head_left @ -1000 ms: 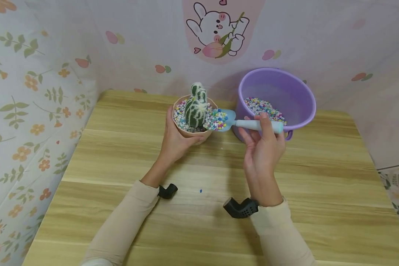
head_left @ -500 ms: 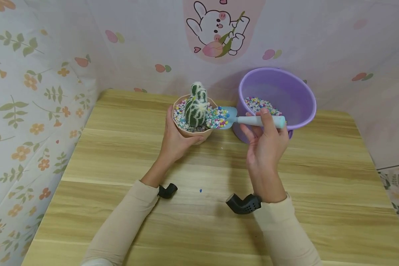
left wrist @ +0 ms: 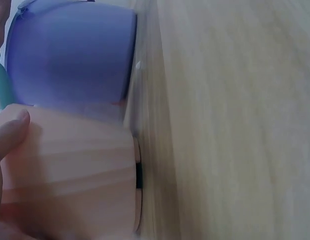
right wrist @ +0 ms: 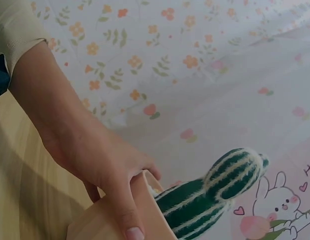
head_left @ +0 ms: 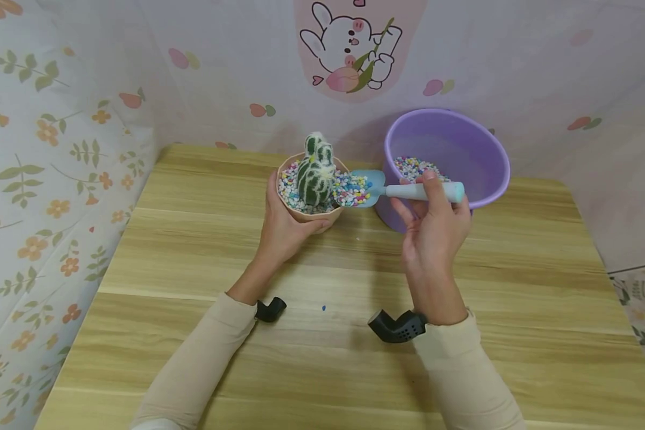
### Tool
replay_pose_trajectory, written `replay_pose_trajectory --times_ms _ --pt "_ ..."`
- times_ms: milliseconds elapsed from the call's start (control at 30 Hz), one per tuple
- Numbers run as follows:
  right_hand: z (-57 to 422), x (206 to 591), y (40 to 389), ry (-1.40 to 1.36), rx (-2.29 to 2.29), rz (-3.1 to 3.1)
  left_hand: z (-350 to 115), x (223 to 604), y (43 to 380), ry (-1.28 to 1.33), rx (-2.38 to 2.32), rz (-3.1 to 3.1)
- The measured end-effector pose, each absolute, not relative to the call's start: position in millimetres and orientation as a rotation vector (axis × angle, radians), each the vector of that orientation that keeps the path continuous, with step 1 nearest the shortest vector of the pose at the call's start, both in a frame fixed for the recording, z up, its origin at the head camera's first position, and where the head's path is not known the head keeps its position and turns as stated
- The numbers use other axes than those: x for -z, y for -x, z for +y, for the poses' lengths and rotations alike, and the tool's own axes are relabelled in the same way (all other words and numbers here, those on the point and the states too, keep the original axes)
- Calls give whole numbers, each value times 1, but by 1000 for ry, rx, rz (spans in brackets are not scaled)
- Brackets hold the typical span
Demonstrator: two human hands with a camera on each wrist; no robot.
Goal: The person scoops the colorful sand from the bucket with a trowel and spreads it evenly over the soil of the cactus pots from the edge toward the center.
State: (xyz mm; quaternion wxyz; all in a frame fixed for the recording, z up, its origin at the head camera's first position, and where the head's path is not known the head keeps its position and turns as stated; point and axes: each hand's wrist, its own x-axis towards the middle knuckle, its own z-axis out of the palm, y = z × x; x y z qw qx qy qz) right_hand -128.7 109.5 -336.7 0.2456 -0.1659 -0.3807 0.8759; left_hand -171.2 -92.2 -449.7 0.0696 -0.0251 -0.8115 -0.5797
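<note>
A green cactus with white fuzz [head_left: 315, 182] stands in a peach flowerpot [left wrist: 75, 175] whose top is covered with colourful pebbles [head_left: 290, 182]. My left hand [head_left: 286, 230] grips the pot's side, thumb across its front. In my right hand [head_left: 435, 239] is a trowel [head_left: 400, 190], held by its pale handle between thumb and fingers. The trowel's light blue blade bears a heap of coloured pebbles [head_left: 352, 190], its tip over the pot's right rim beside the cactus. In the right wrist view the left hand and pot show, but the trowel does not.
A purple bucket [head_left: 446, 140] with pebbles inside stands right of the pot, against the patterned wall cloth [head_left: 220, 54]. One small blue pebble [head_left: 324, 308] lies on the wooden table [head_left: 322, 370] between the forearms.
The right hand and trowel have shifted slightly right and up, the blade tip staying over the pot's rim. The left hand and pot have hardly moved.
</note>
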Motion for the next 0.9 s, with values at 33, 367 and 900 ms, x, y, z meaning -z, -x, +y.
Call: replay_pose_trajectory --times_ms 33,367,900 --pt "110 336 129 455 -2392 -1037 -93 450 172 99 1762 -2435" --pt "114 334 128 455 -2405 -1043 -102 450 182 251 1960 -2360" --pt "115 330 132 441 -2387 -1060 -94 447 176 123 1763 -2479"
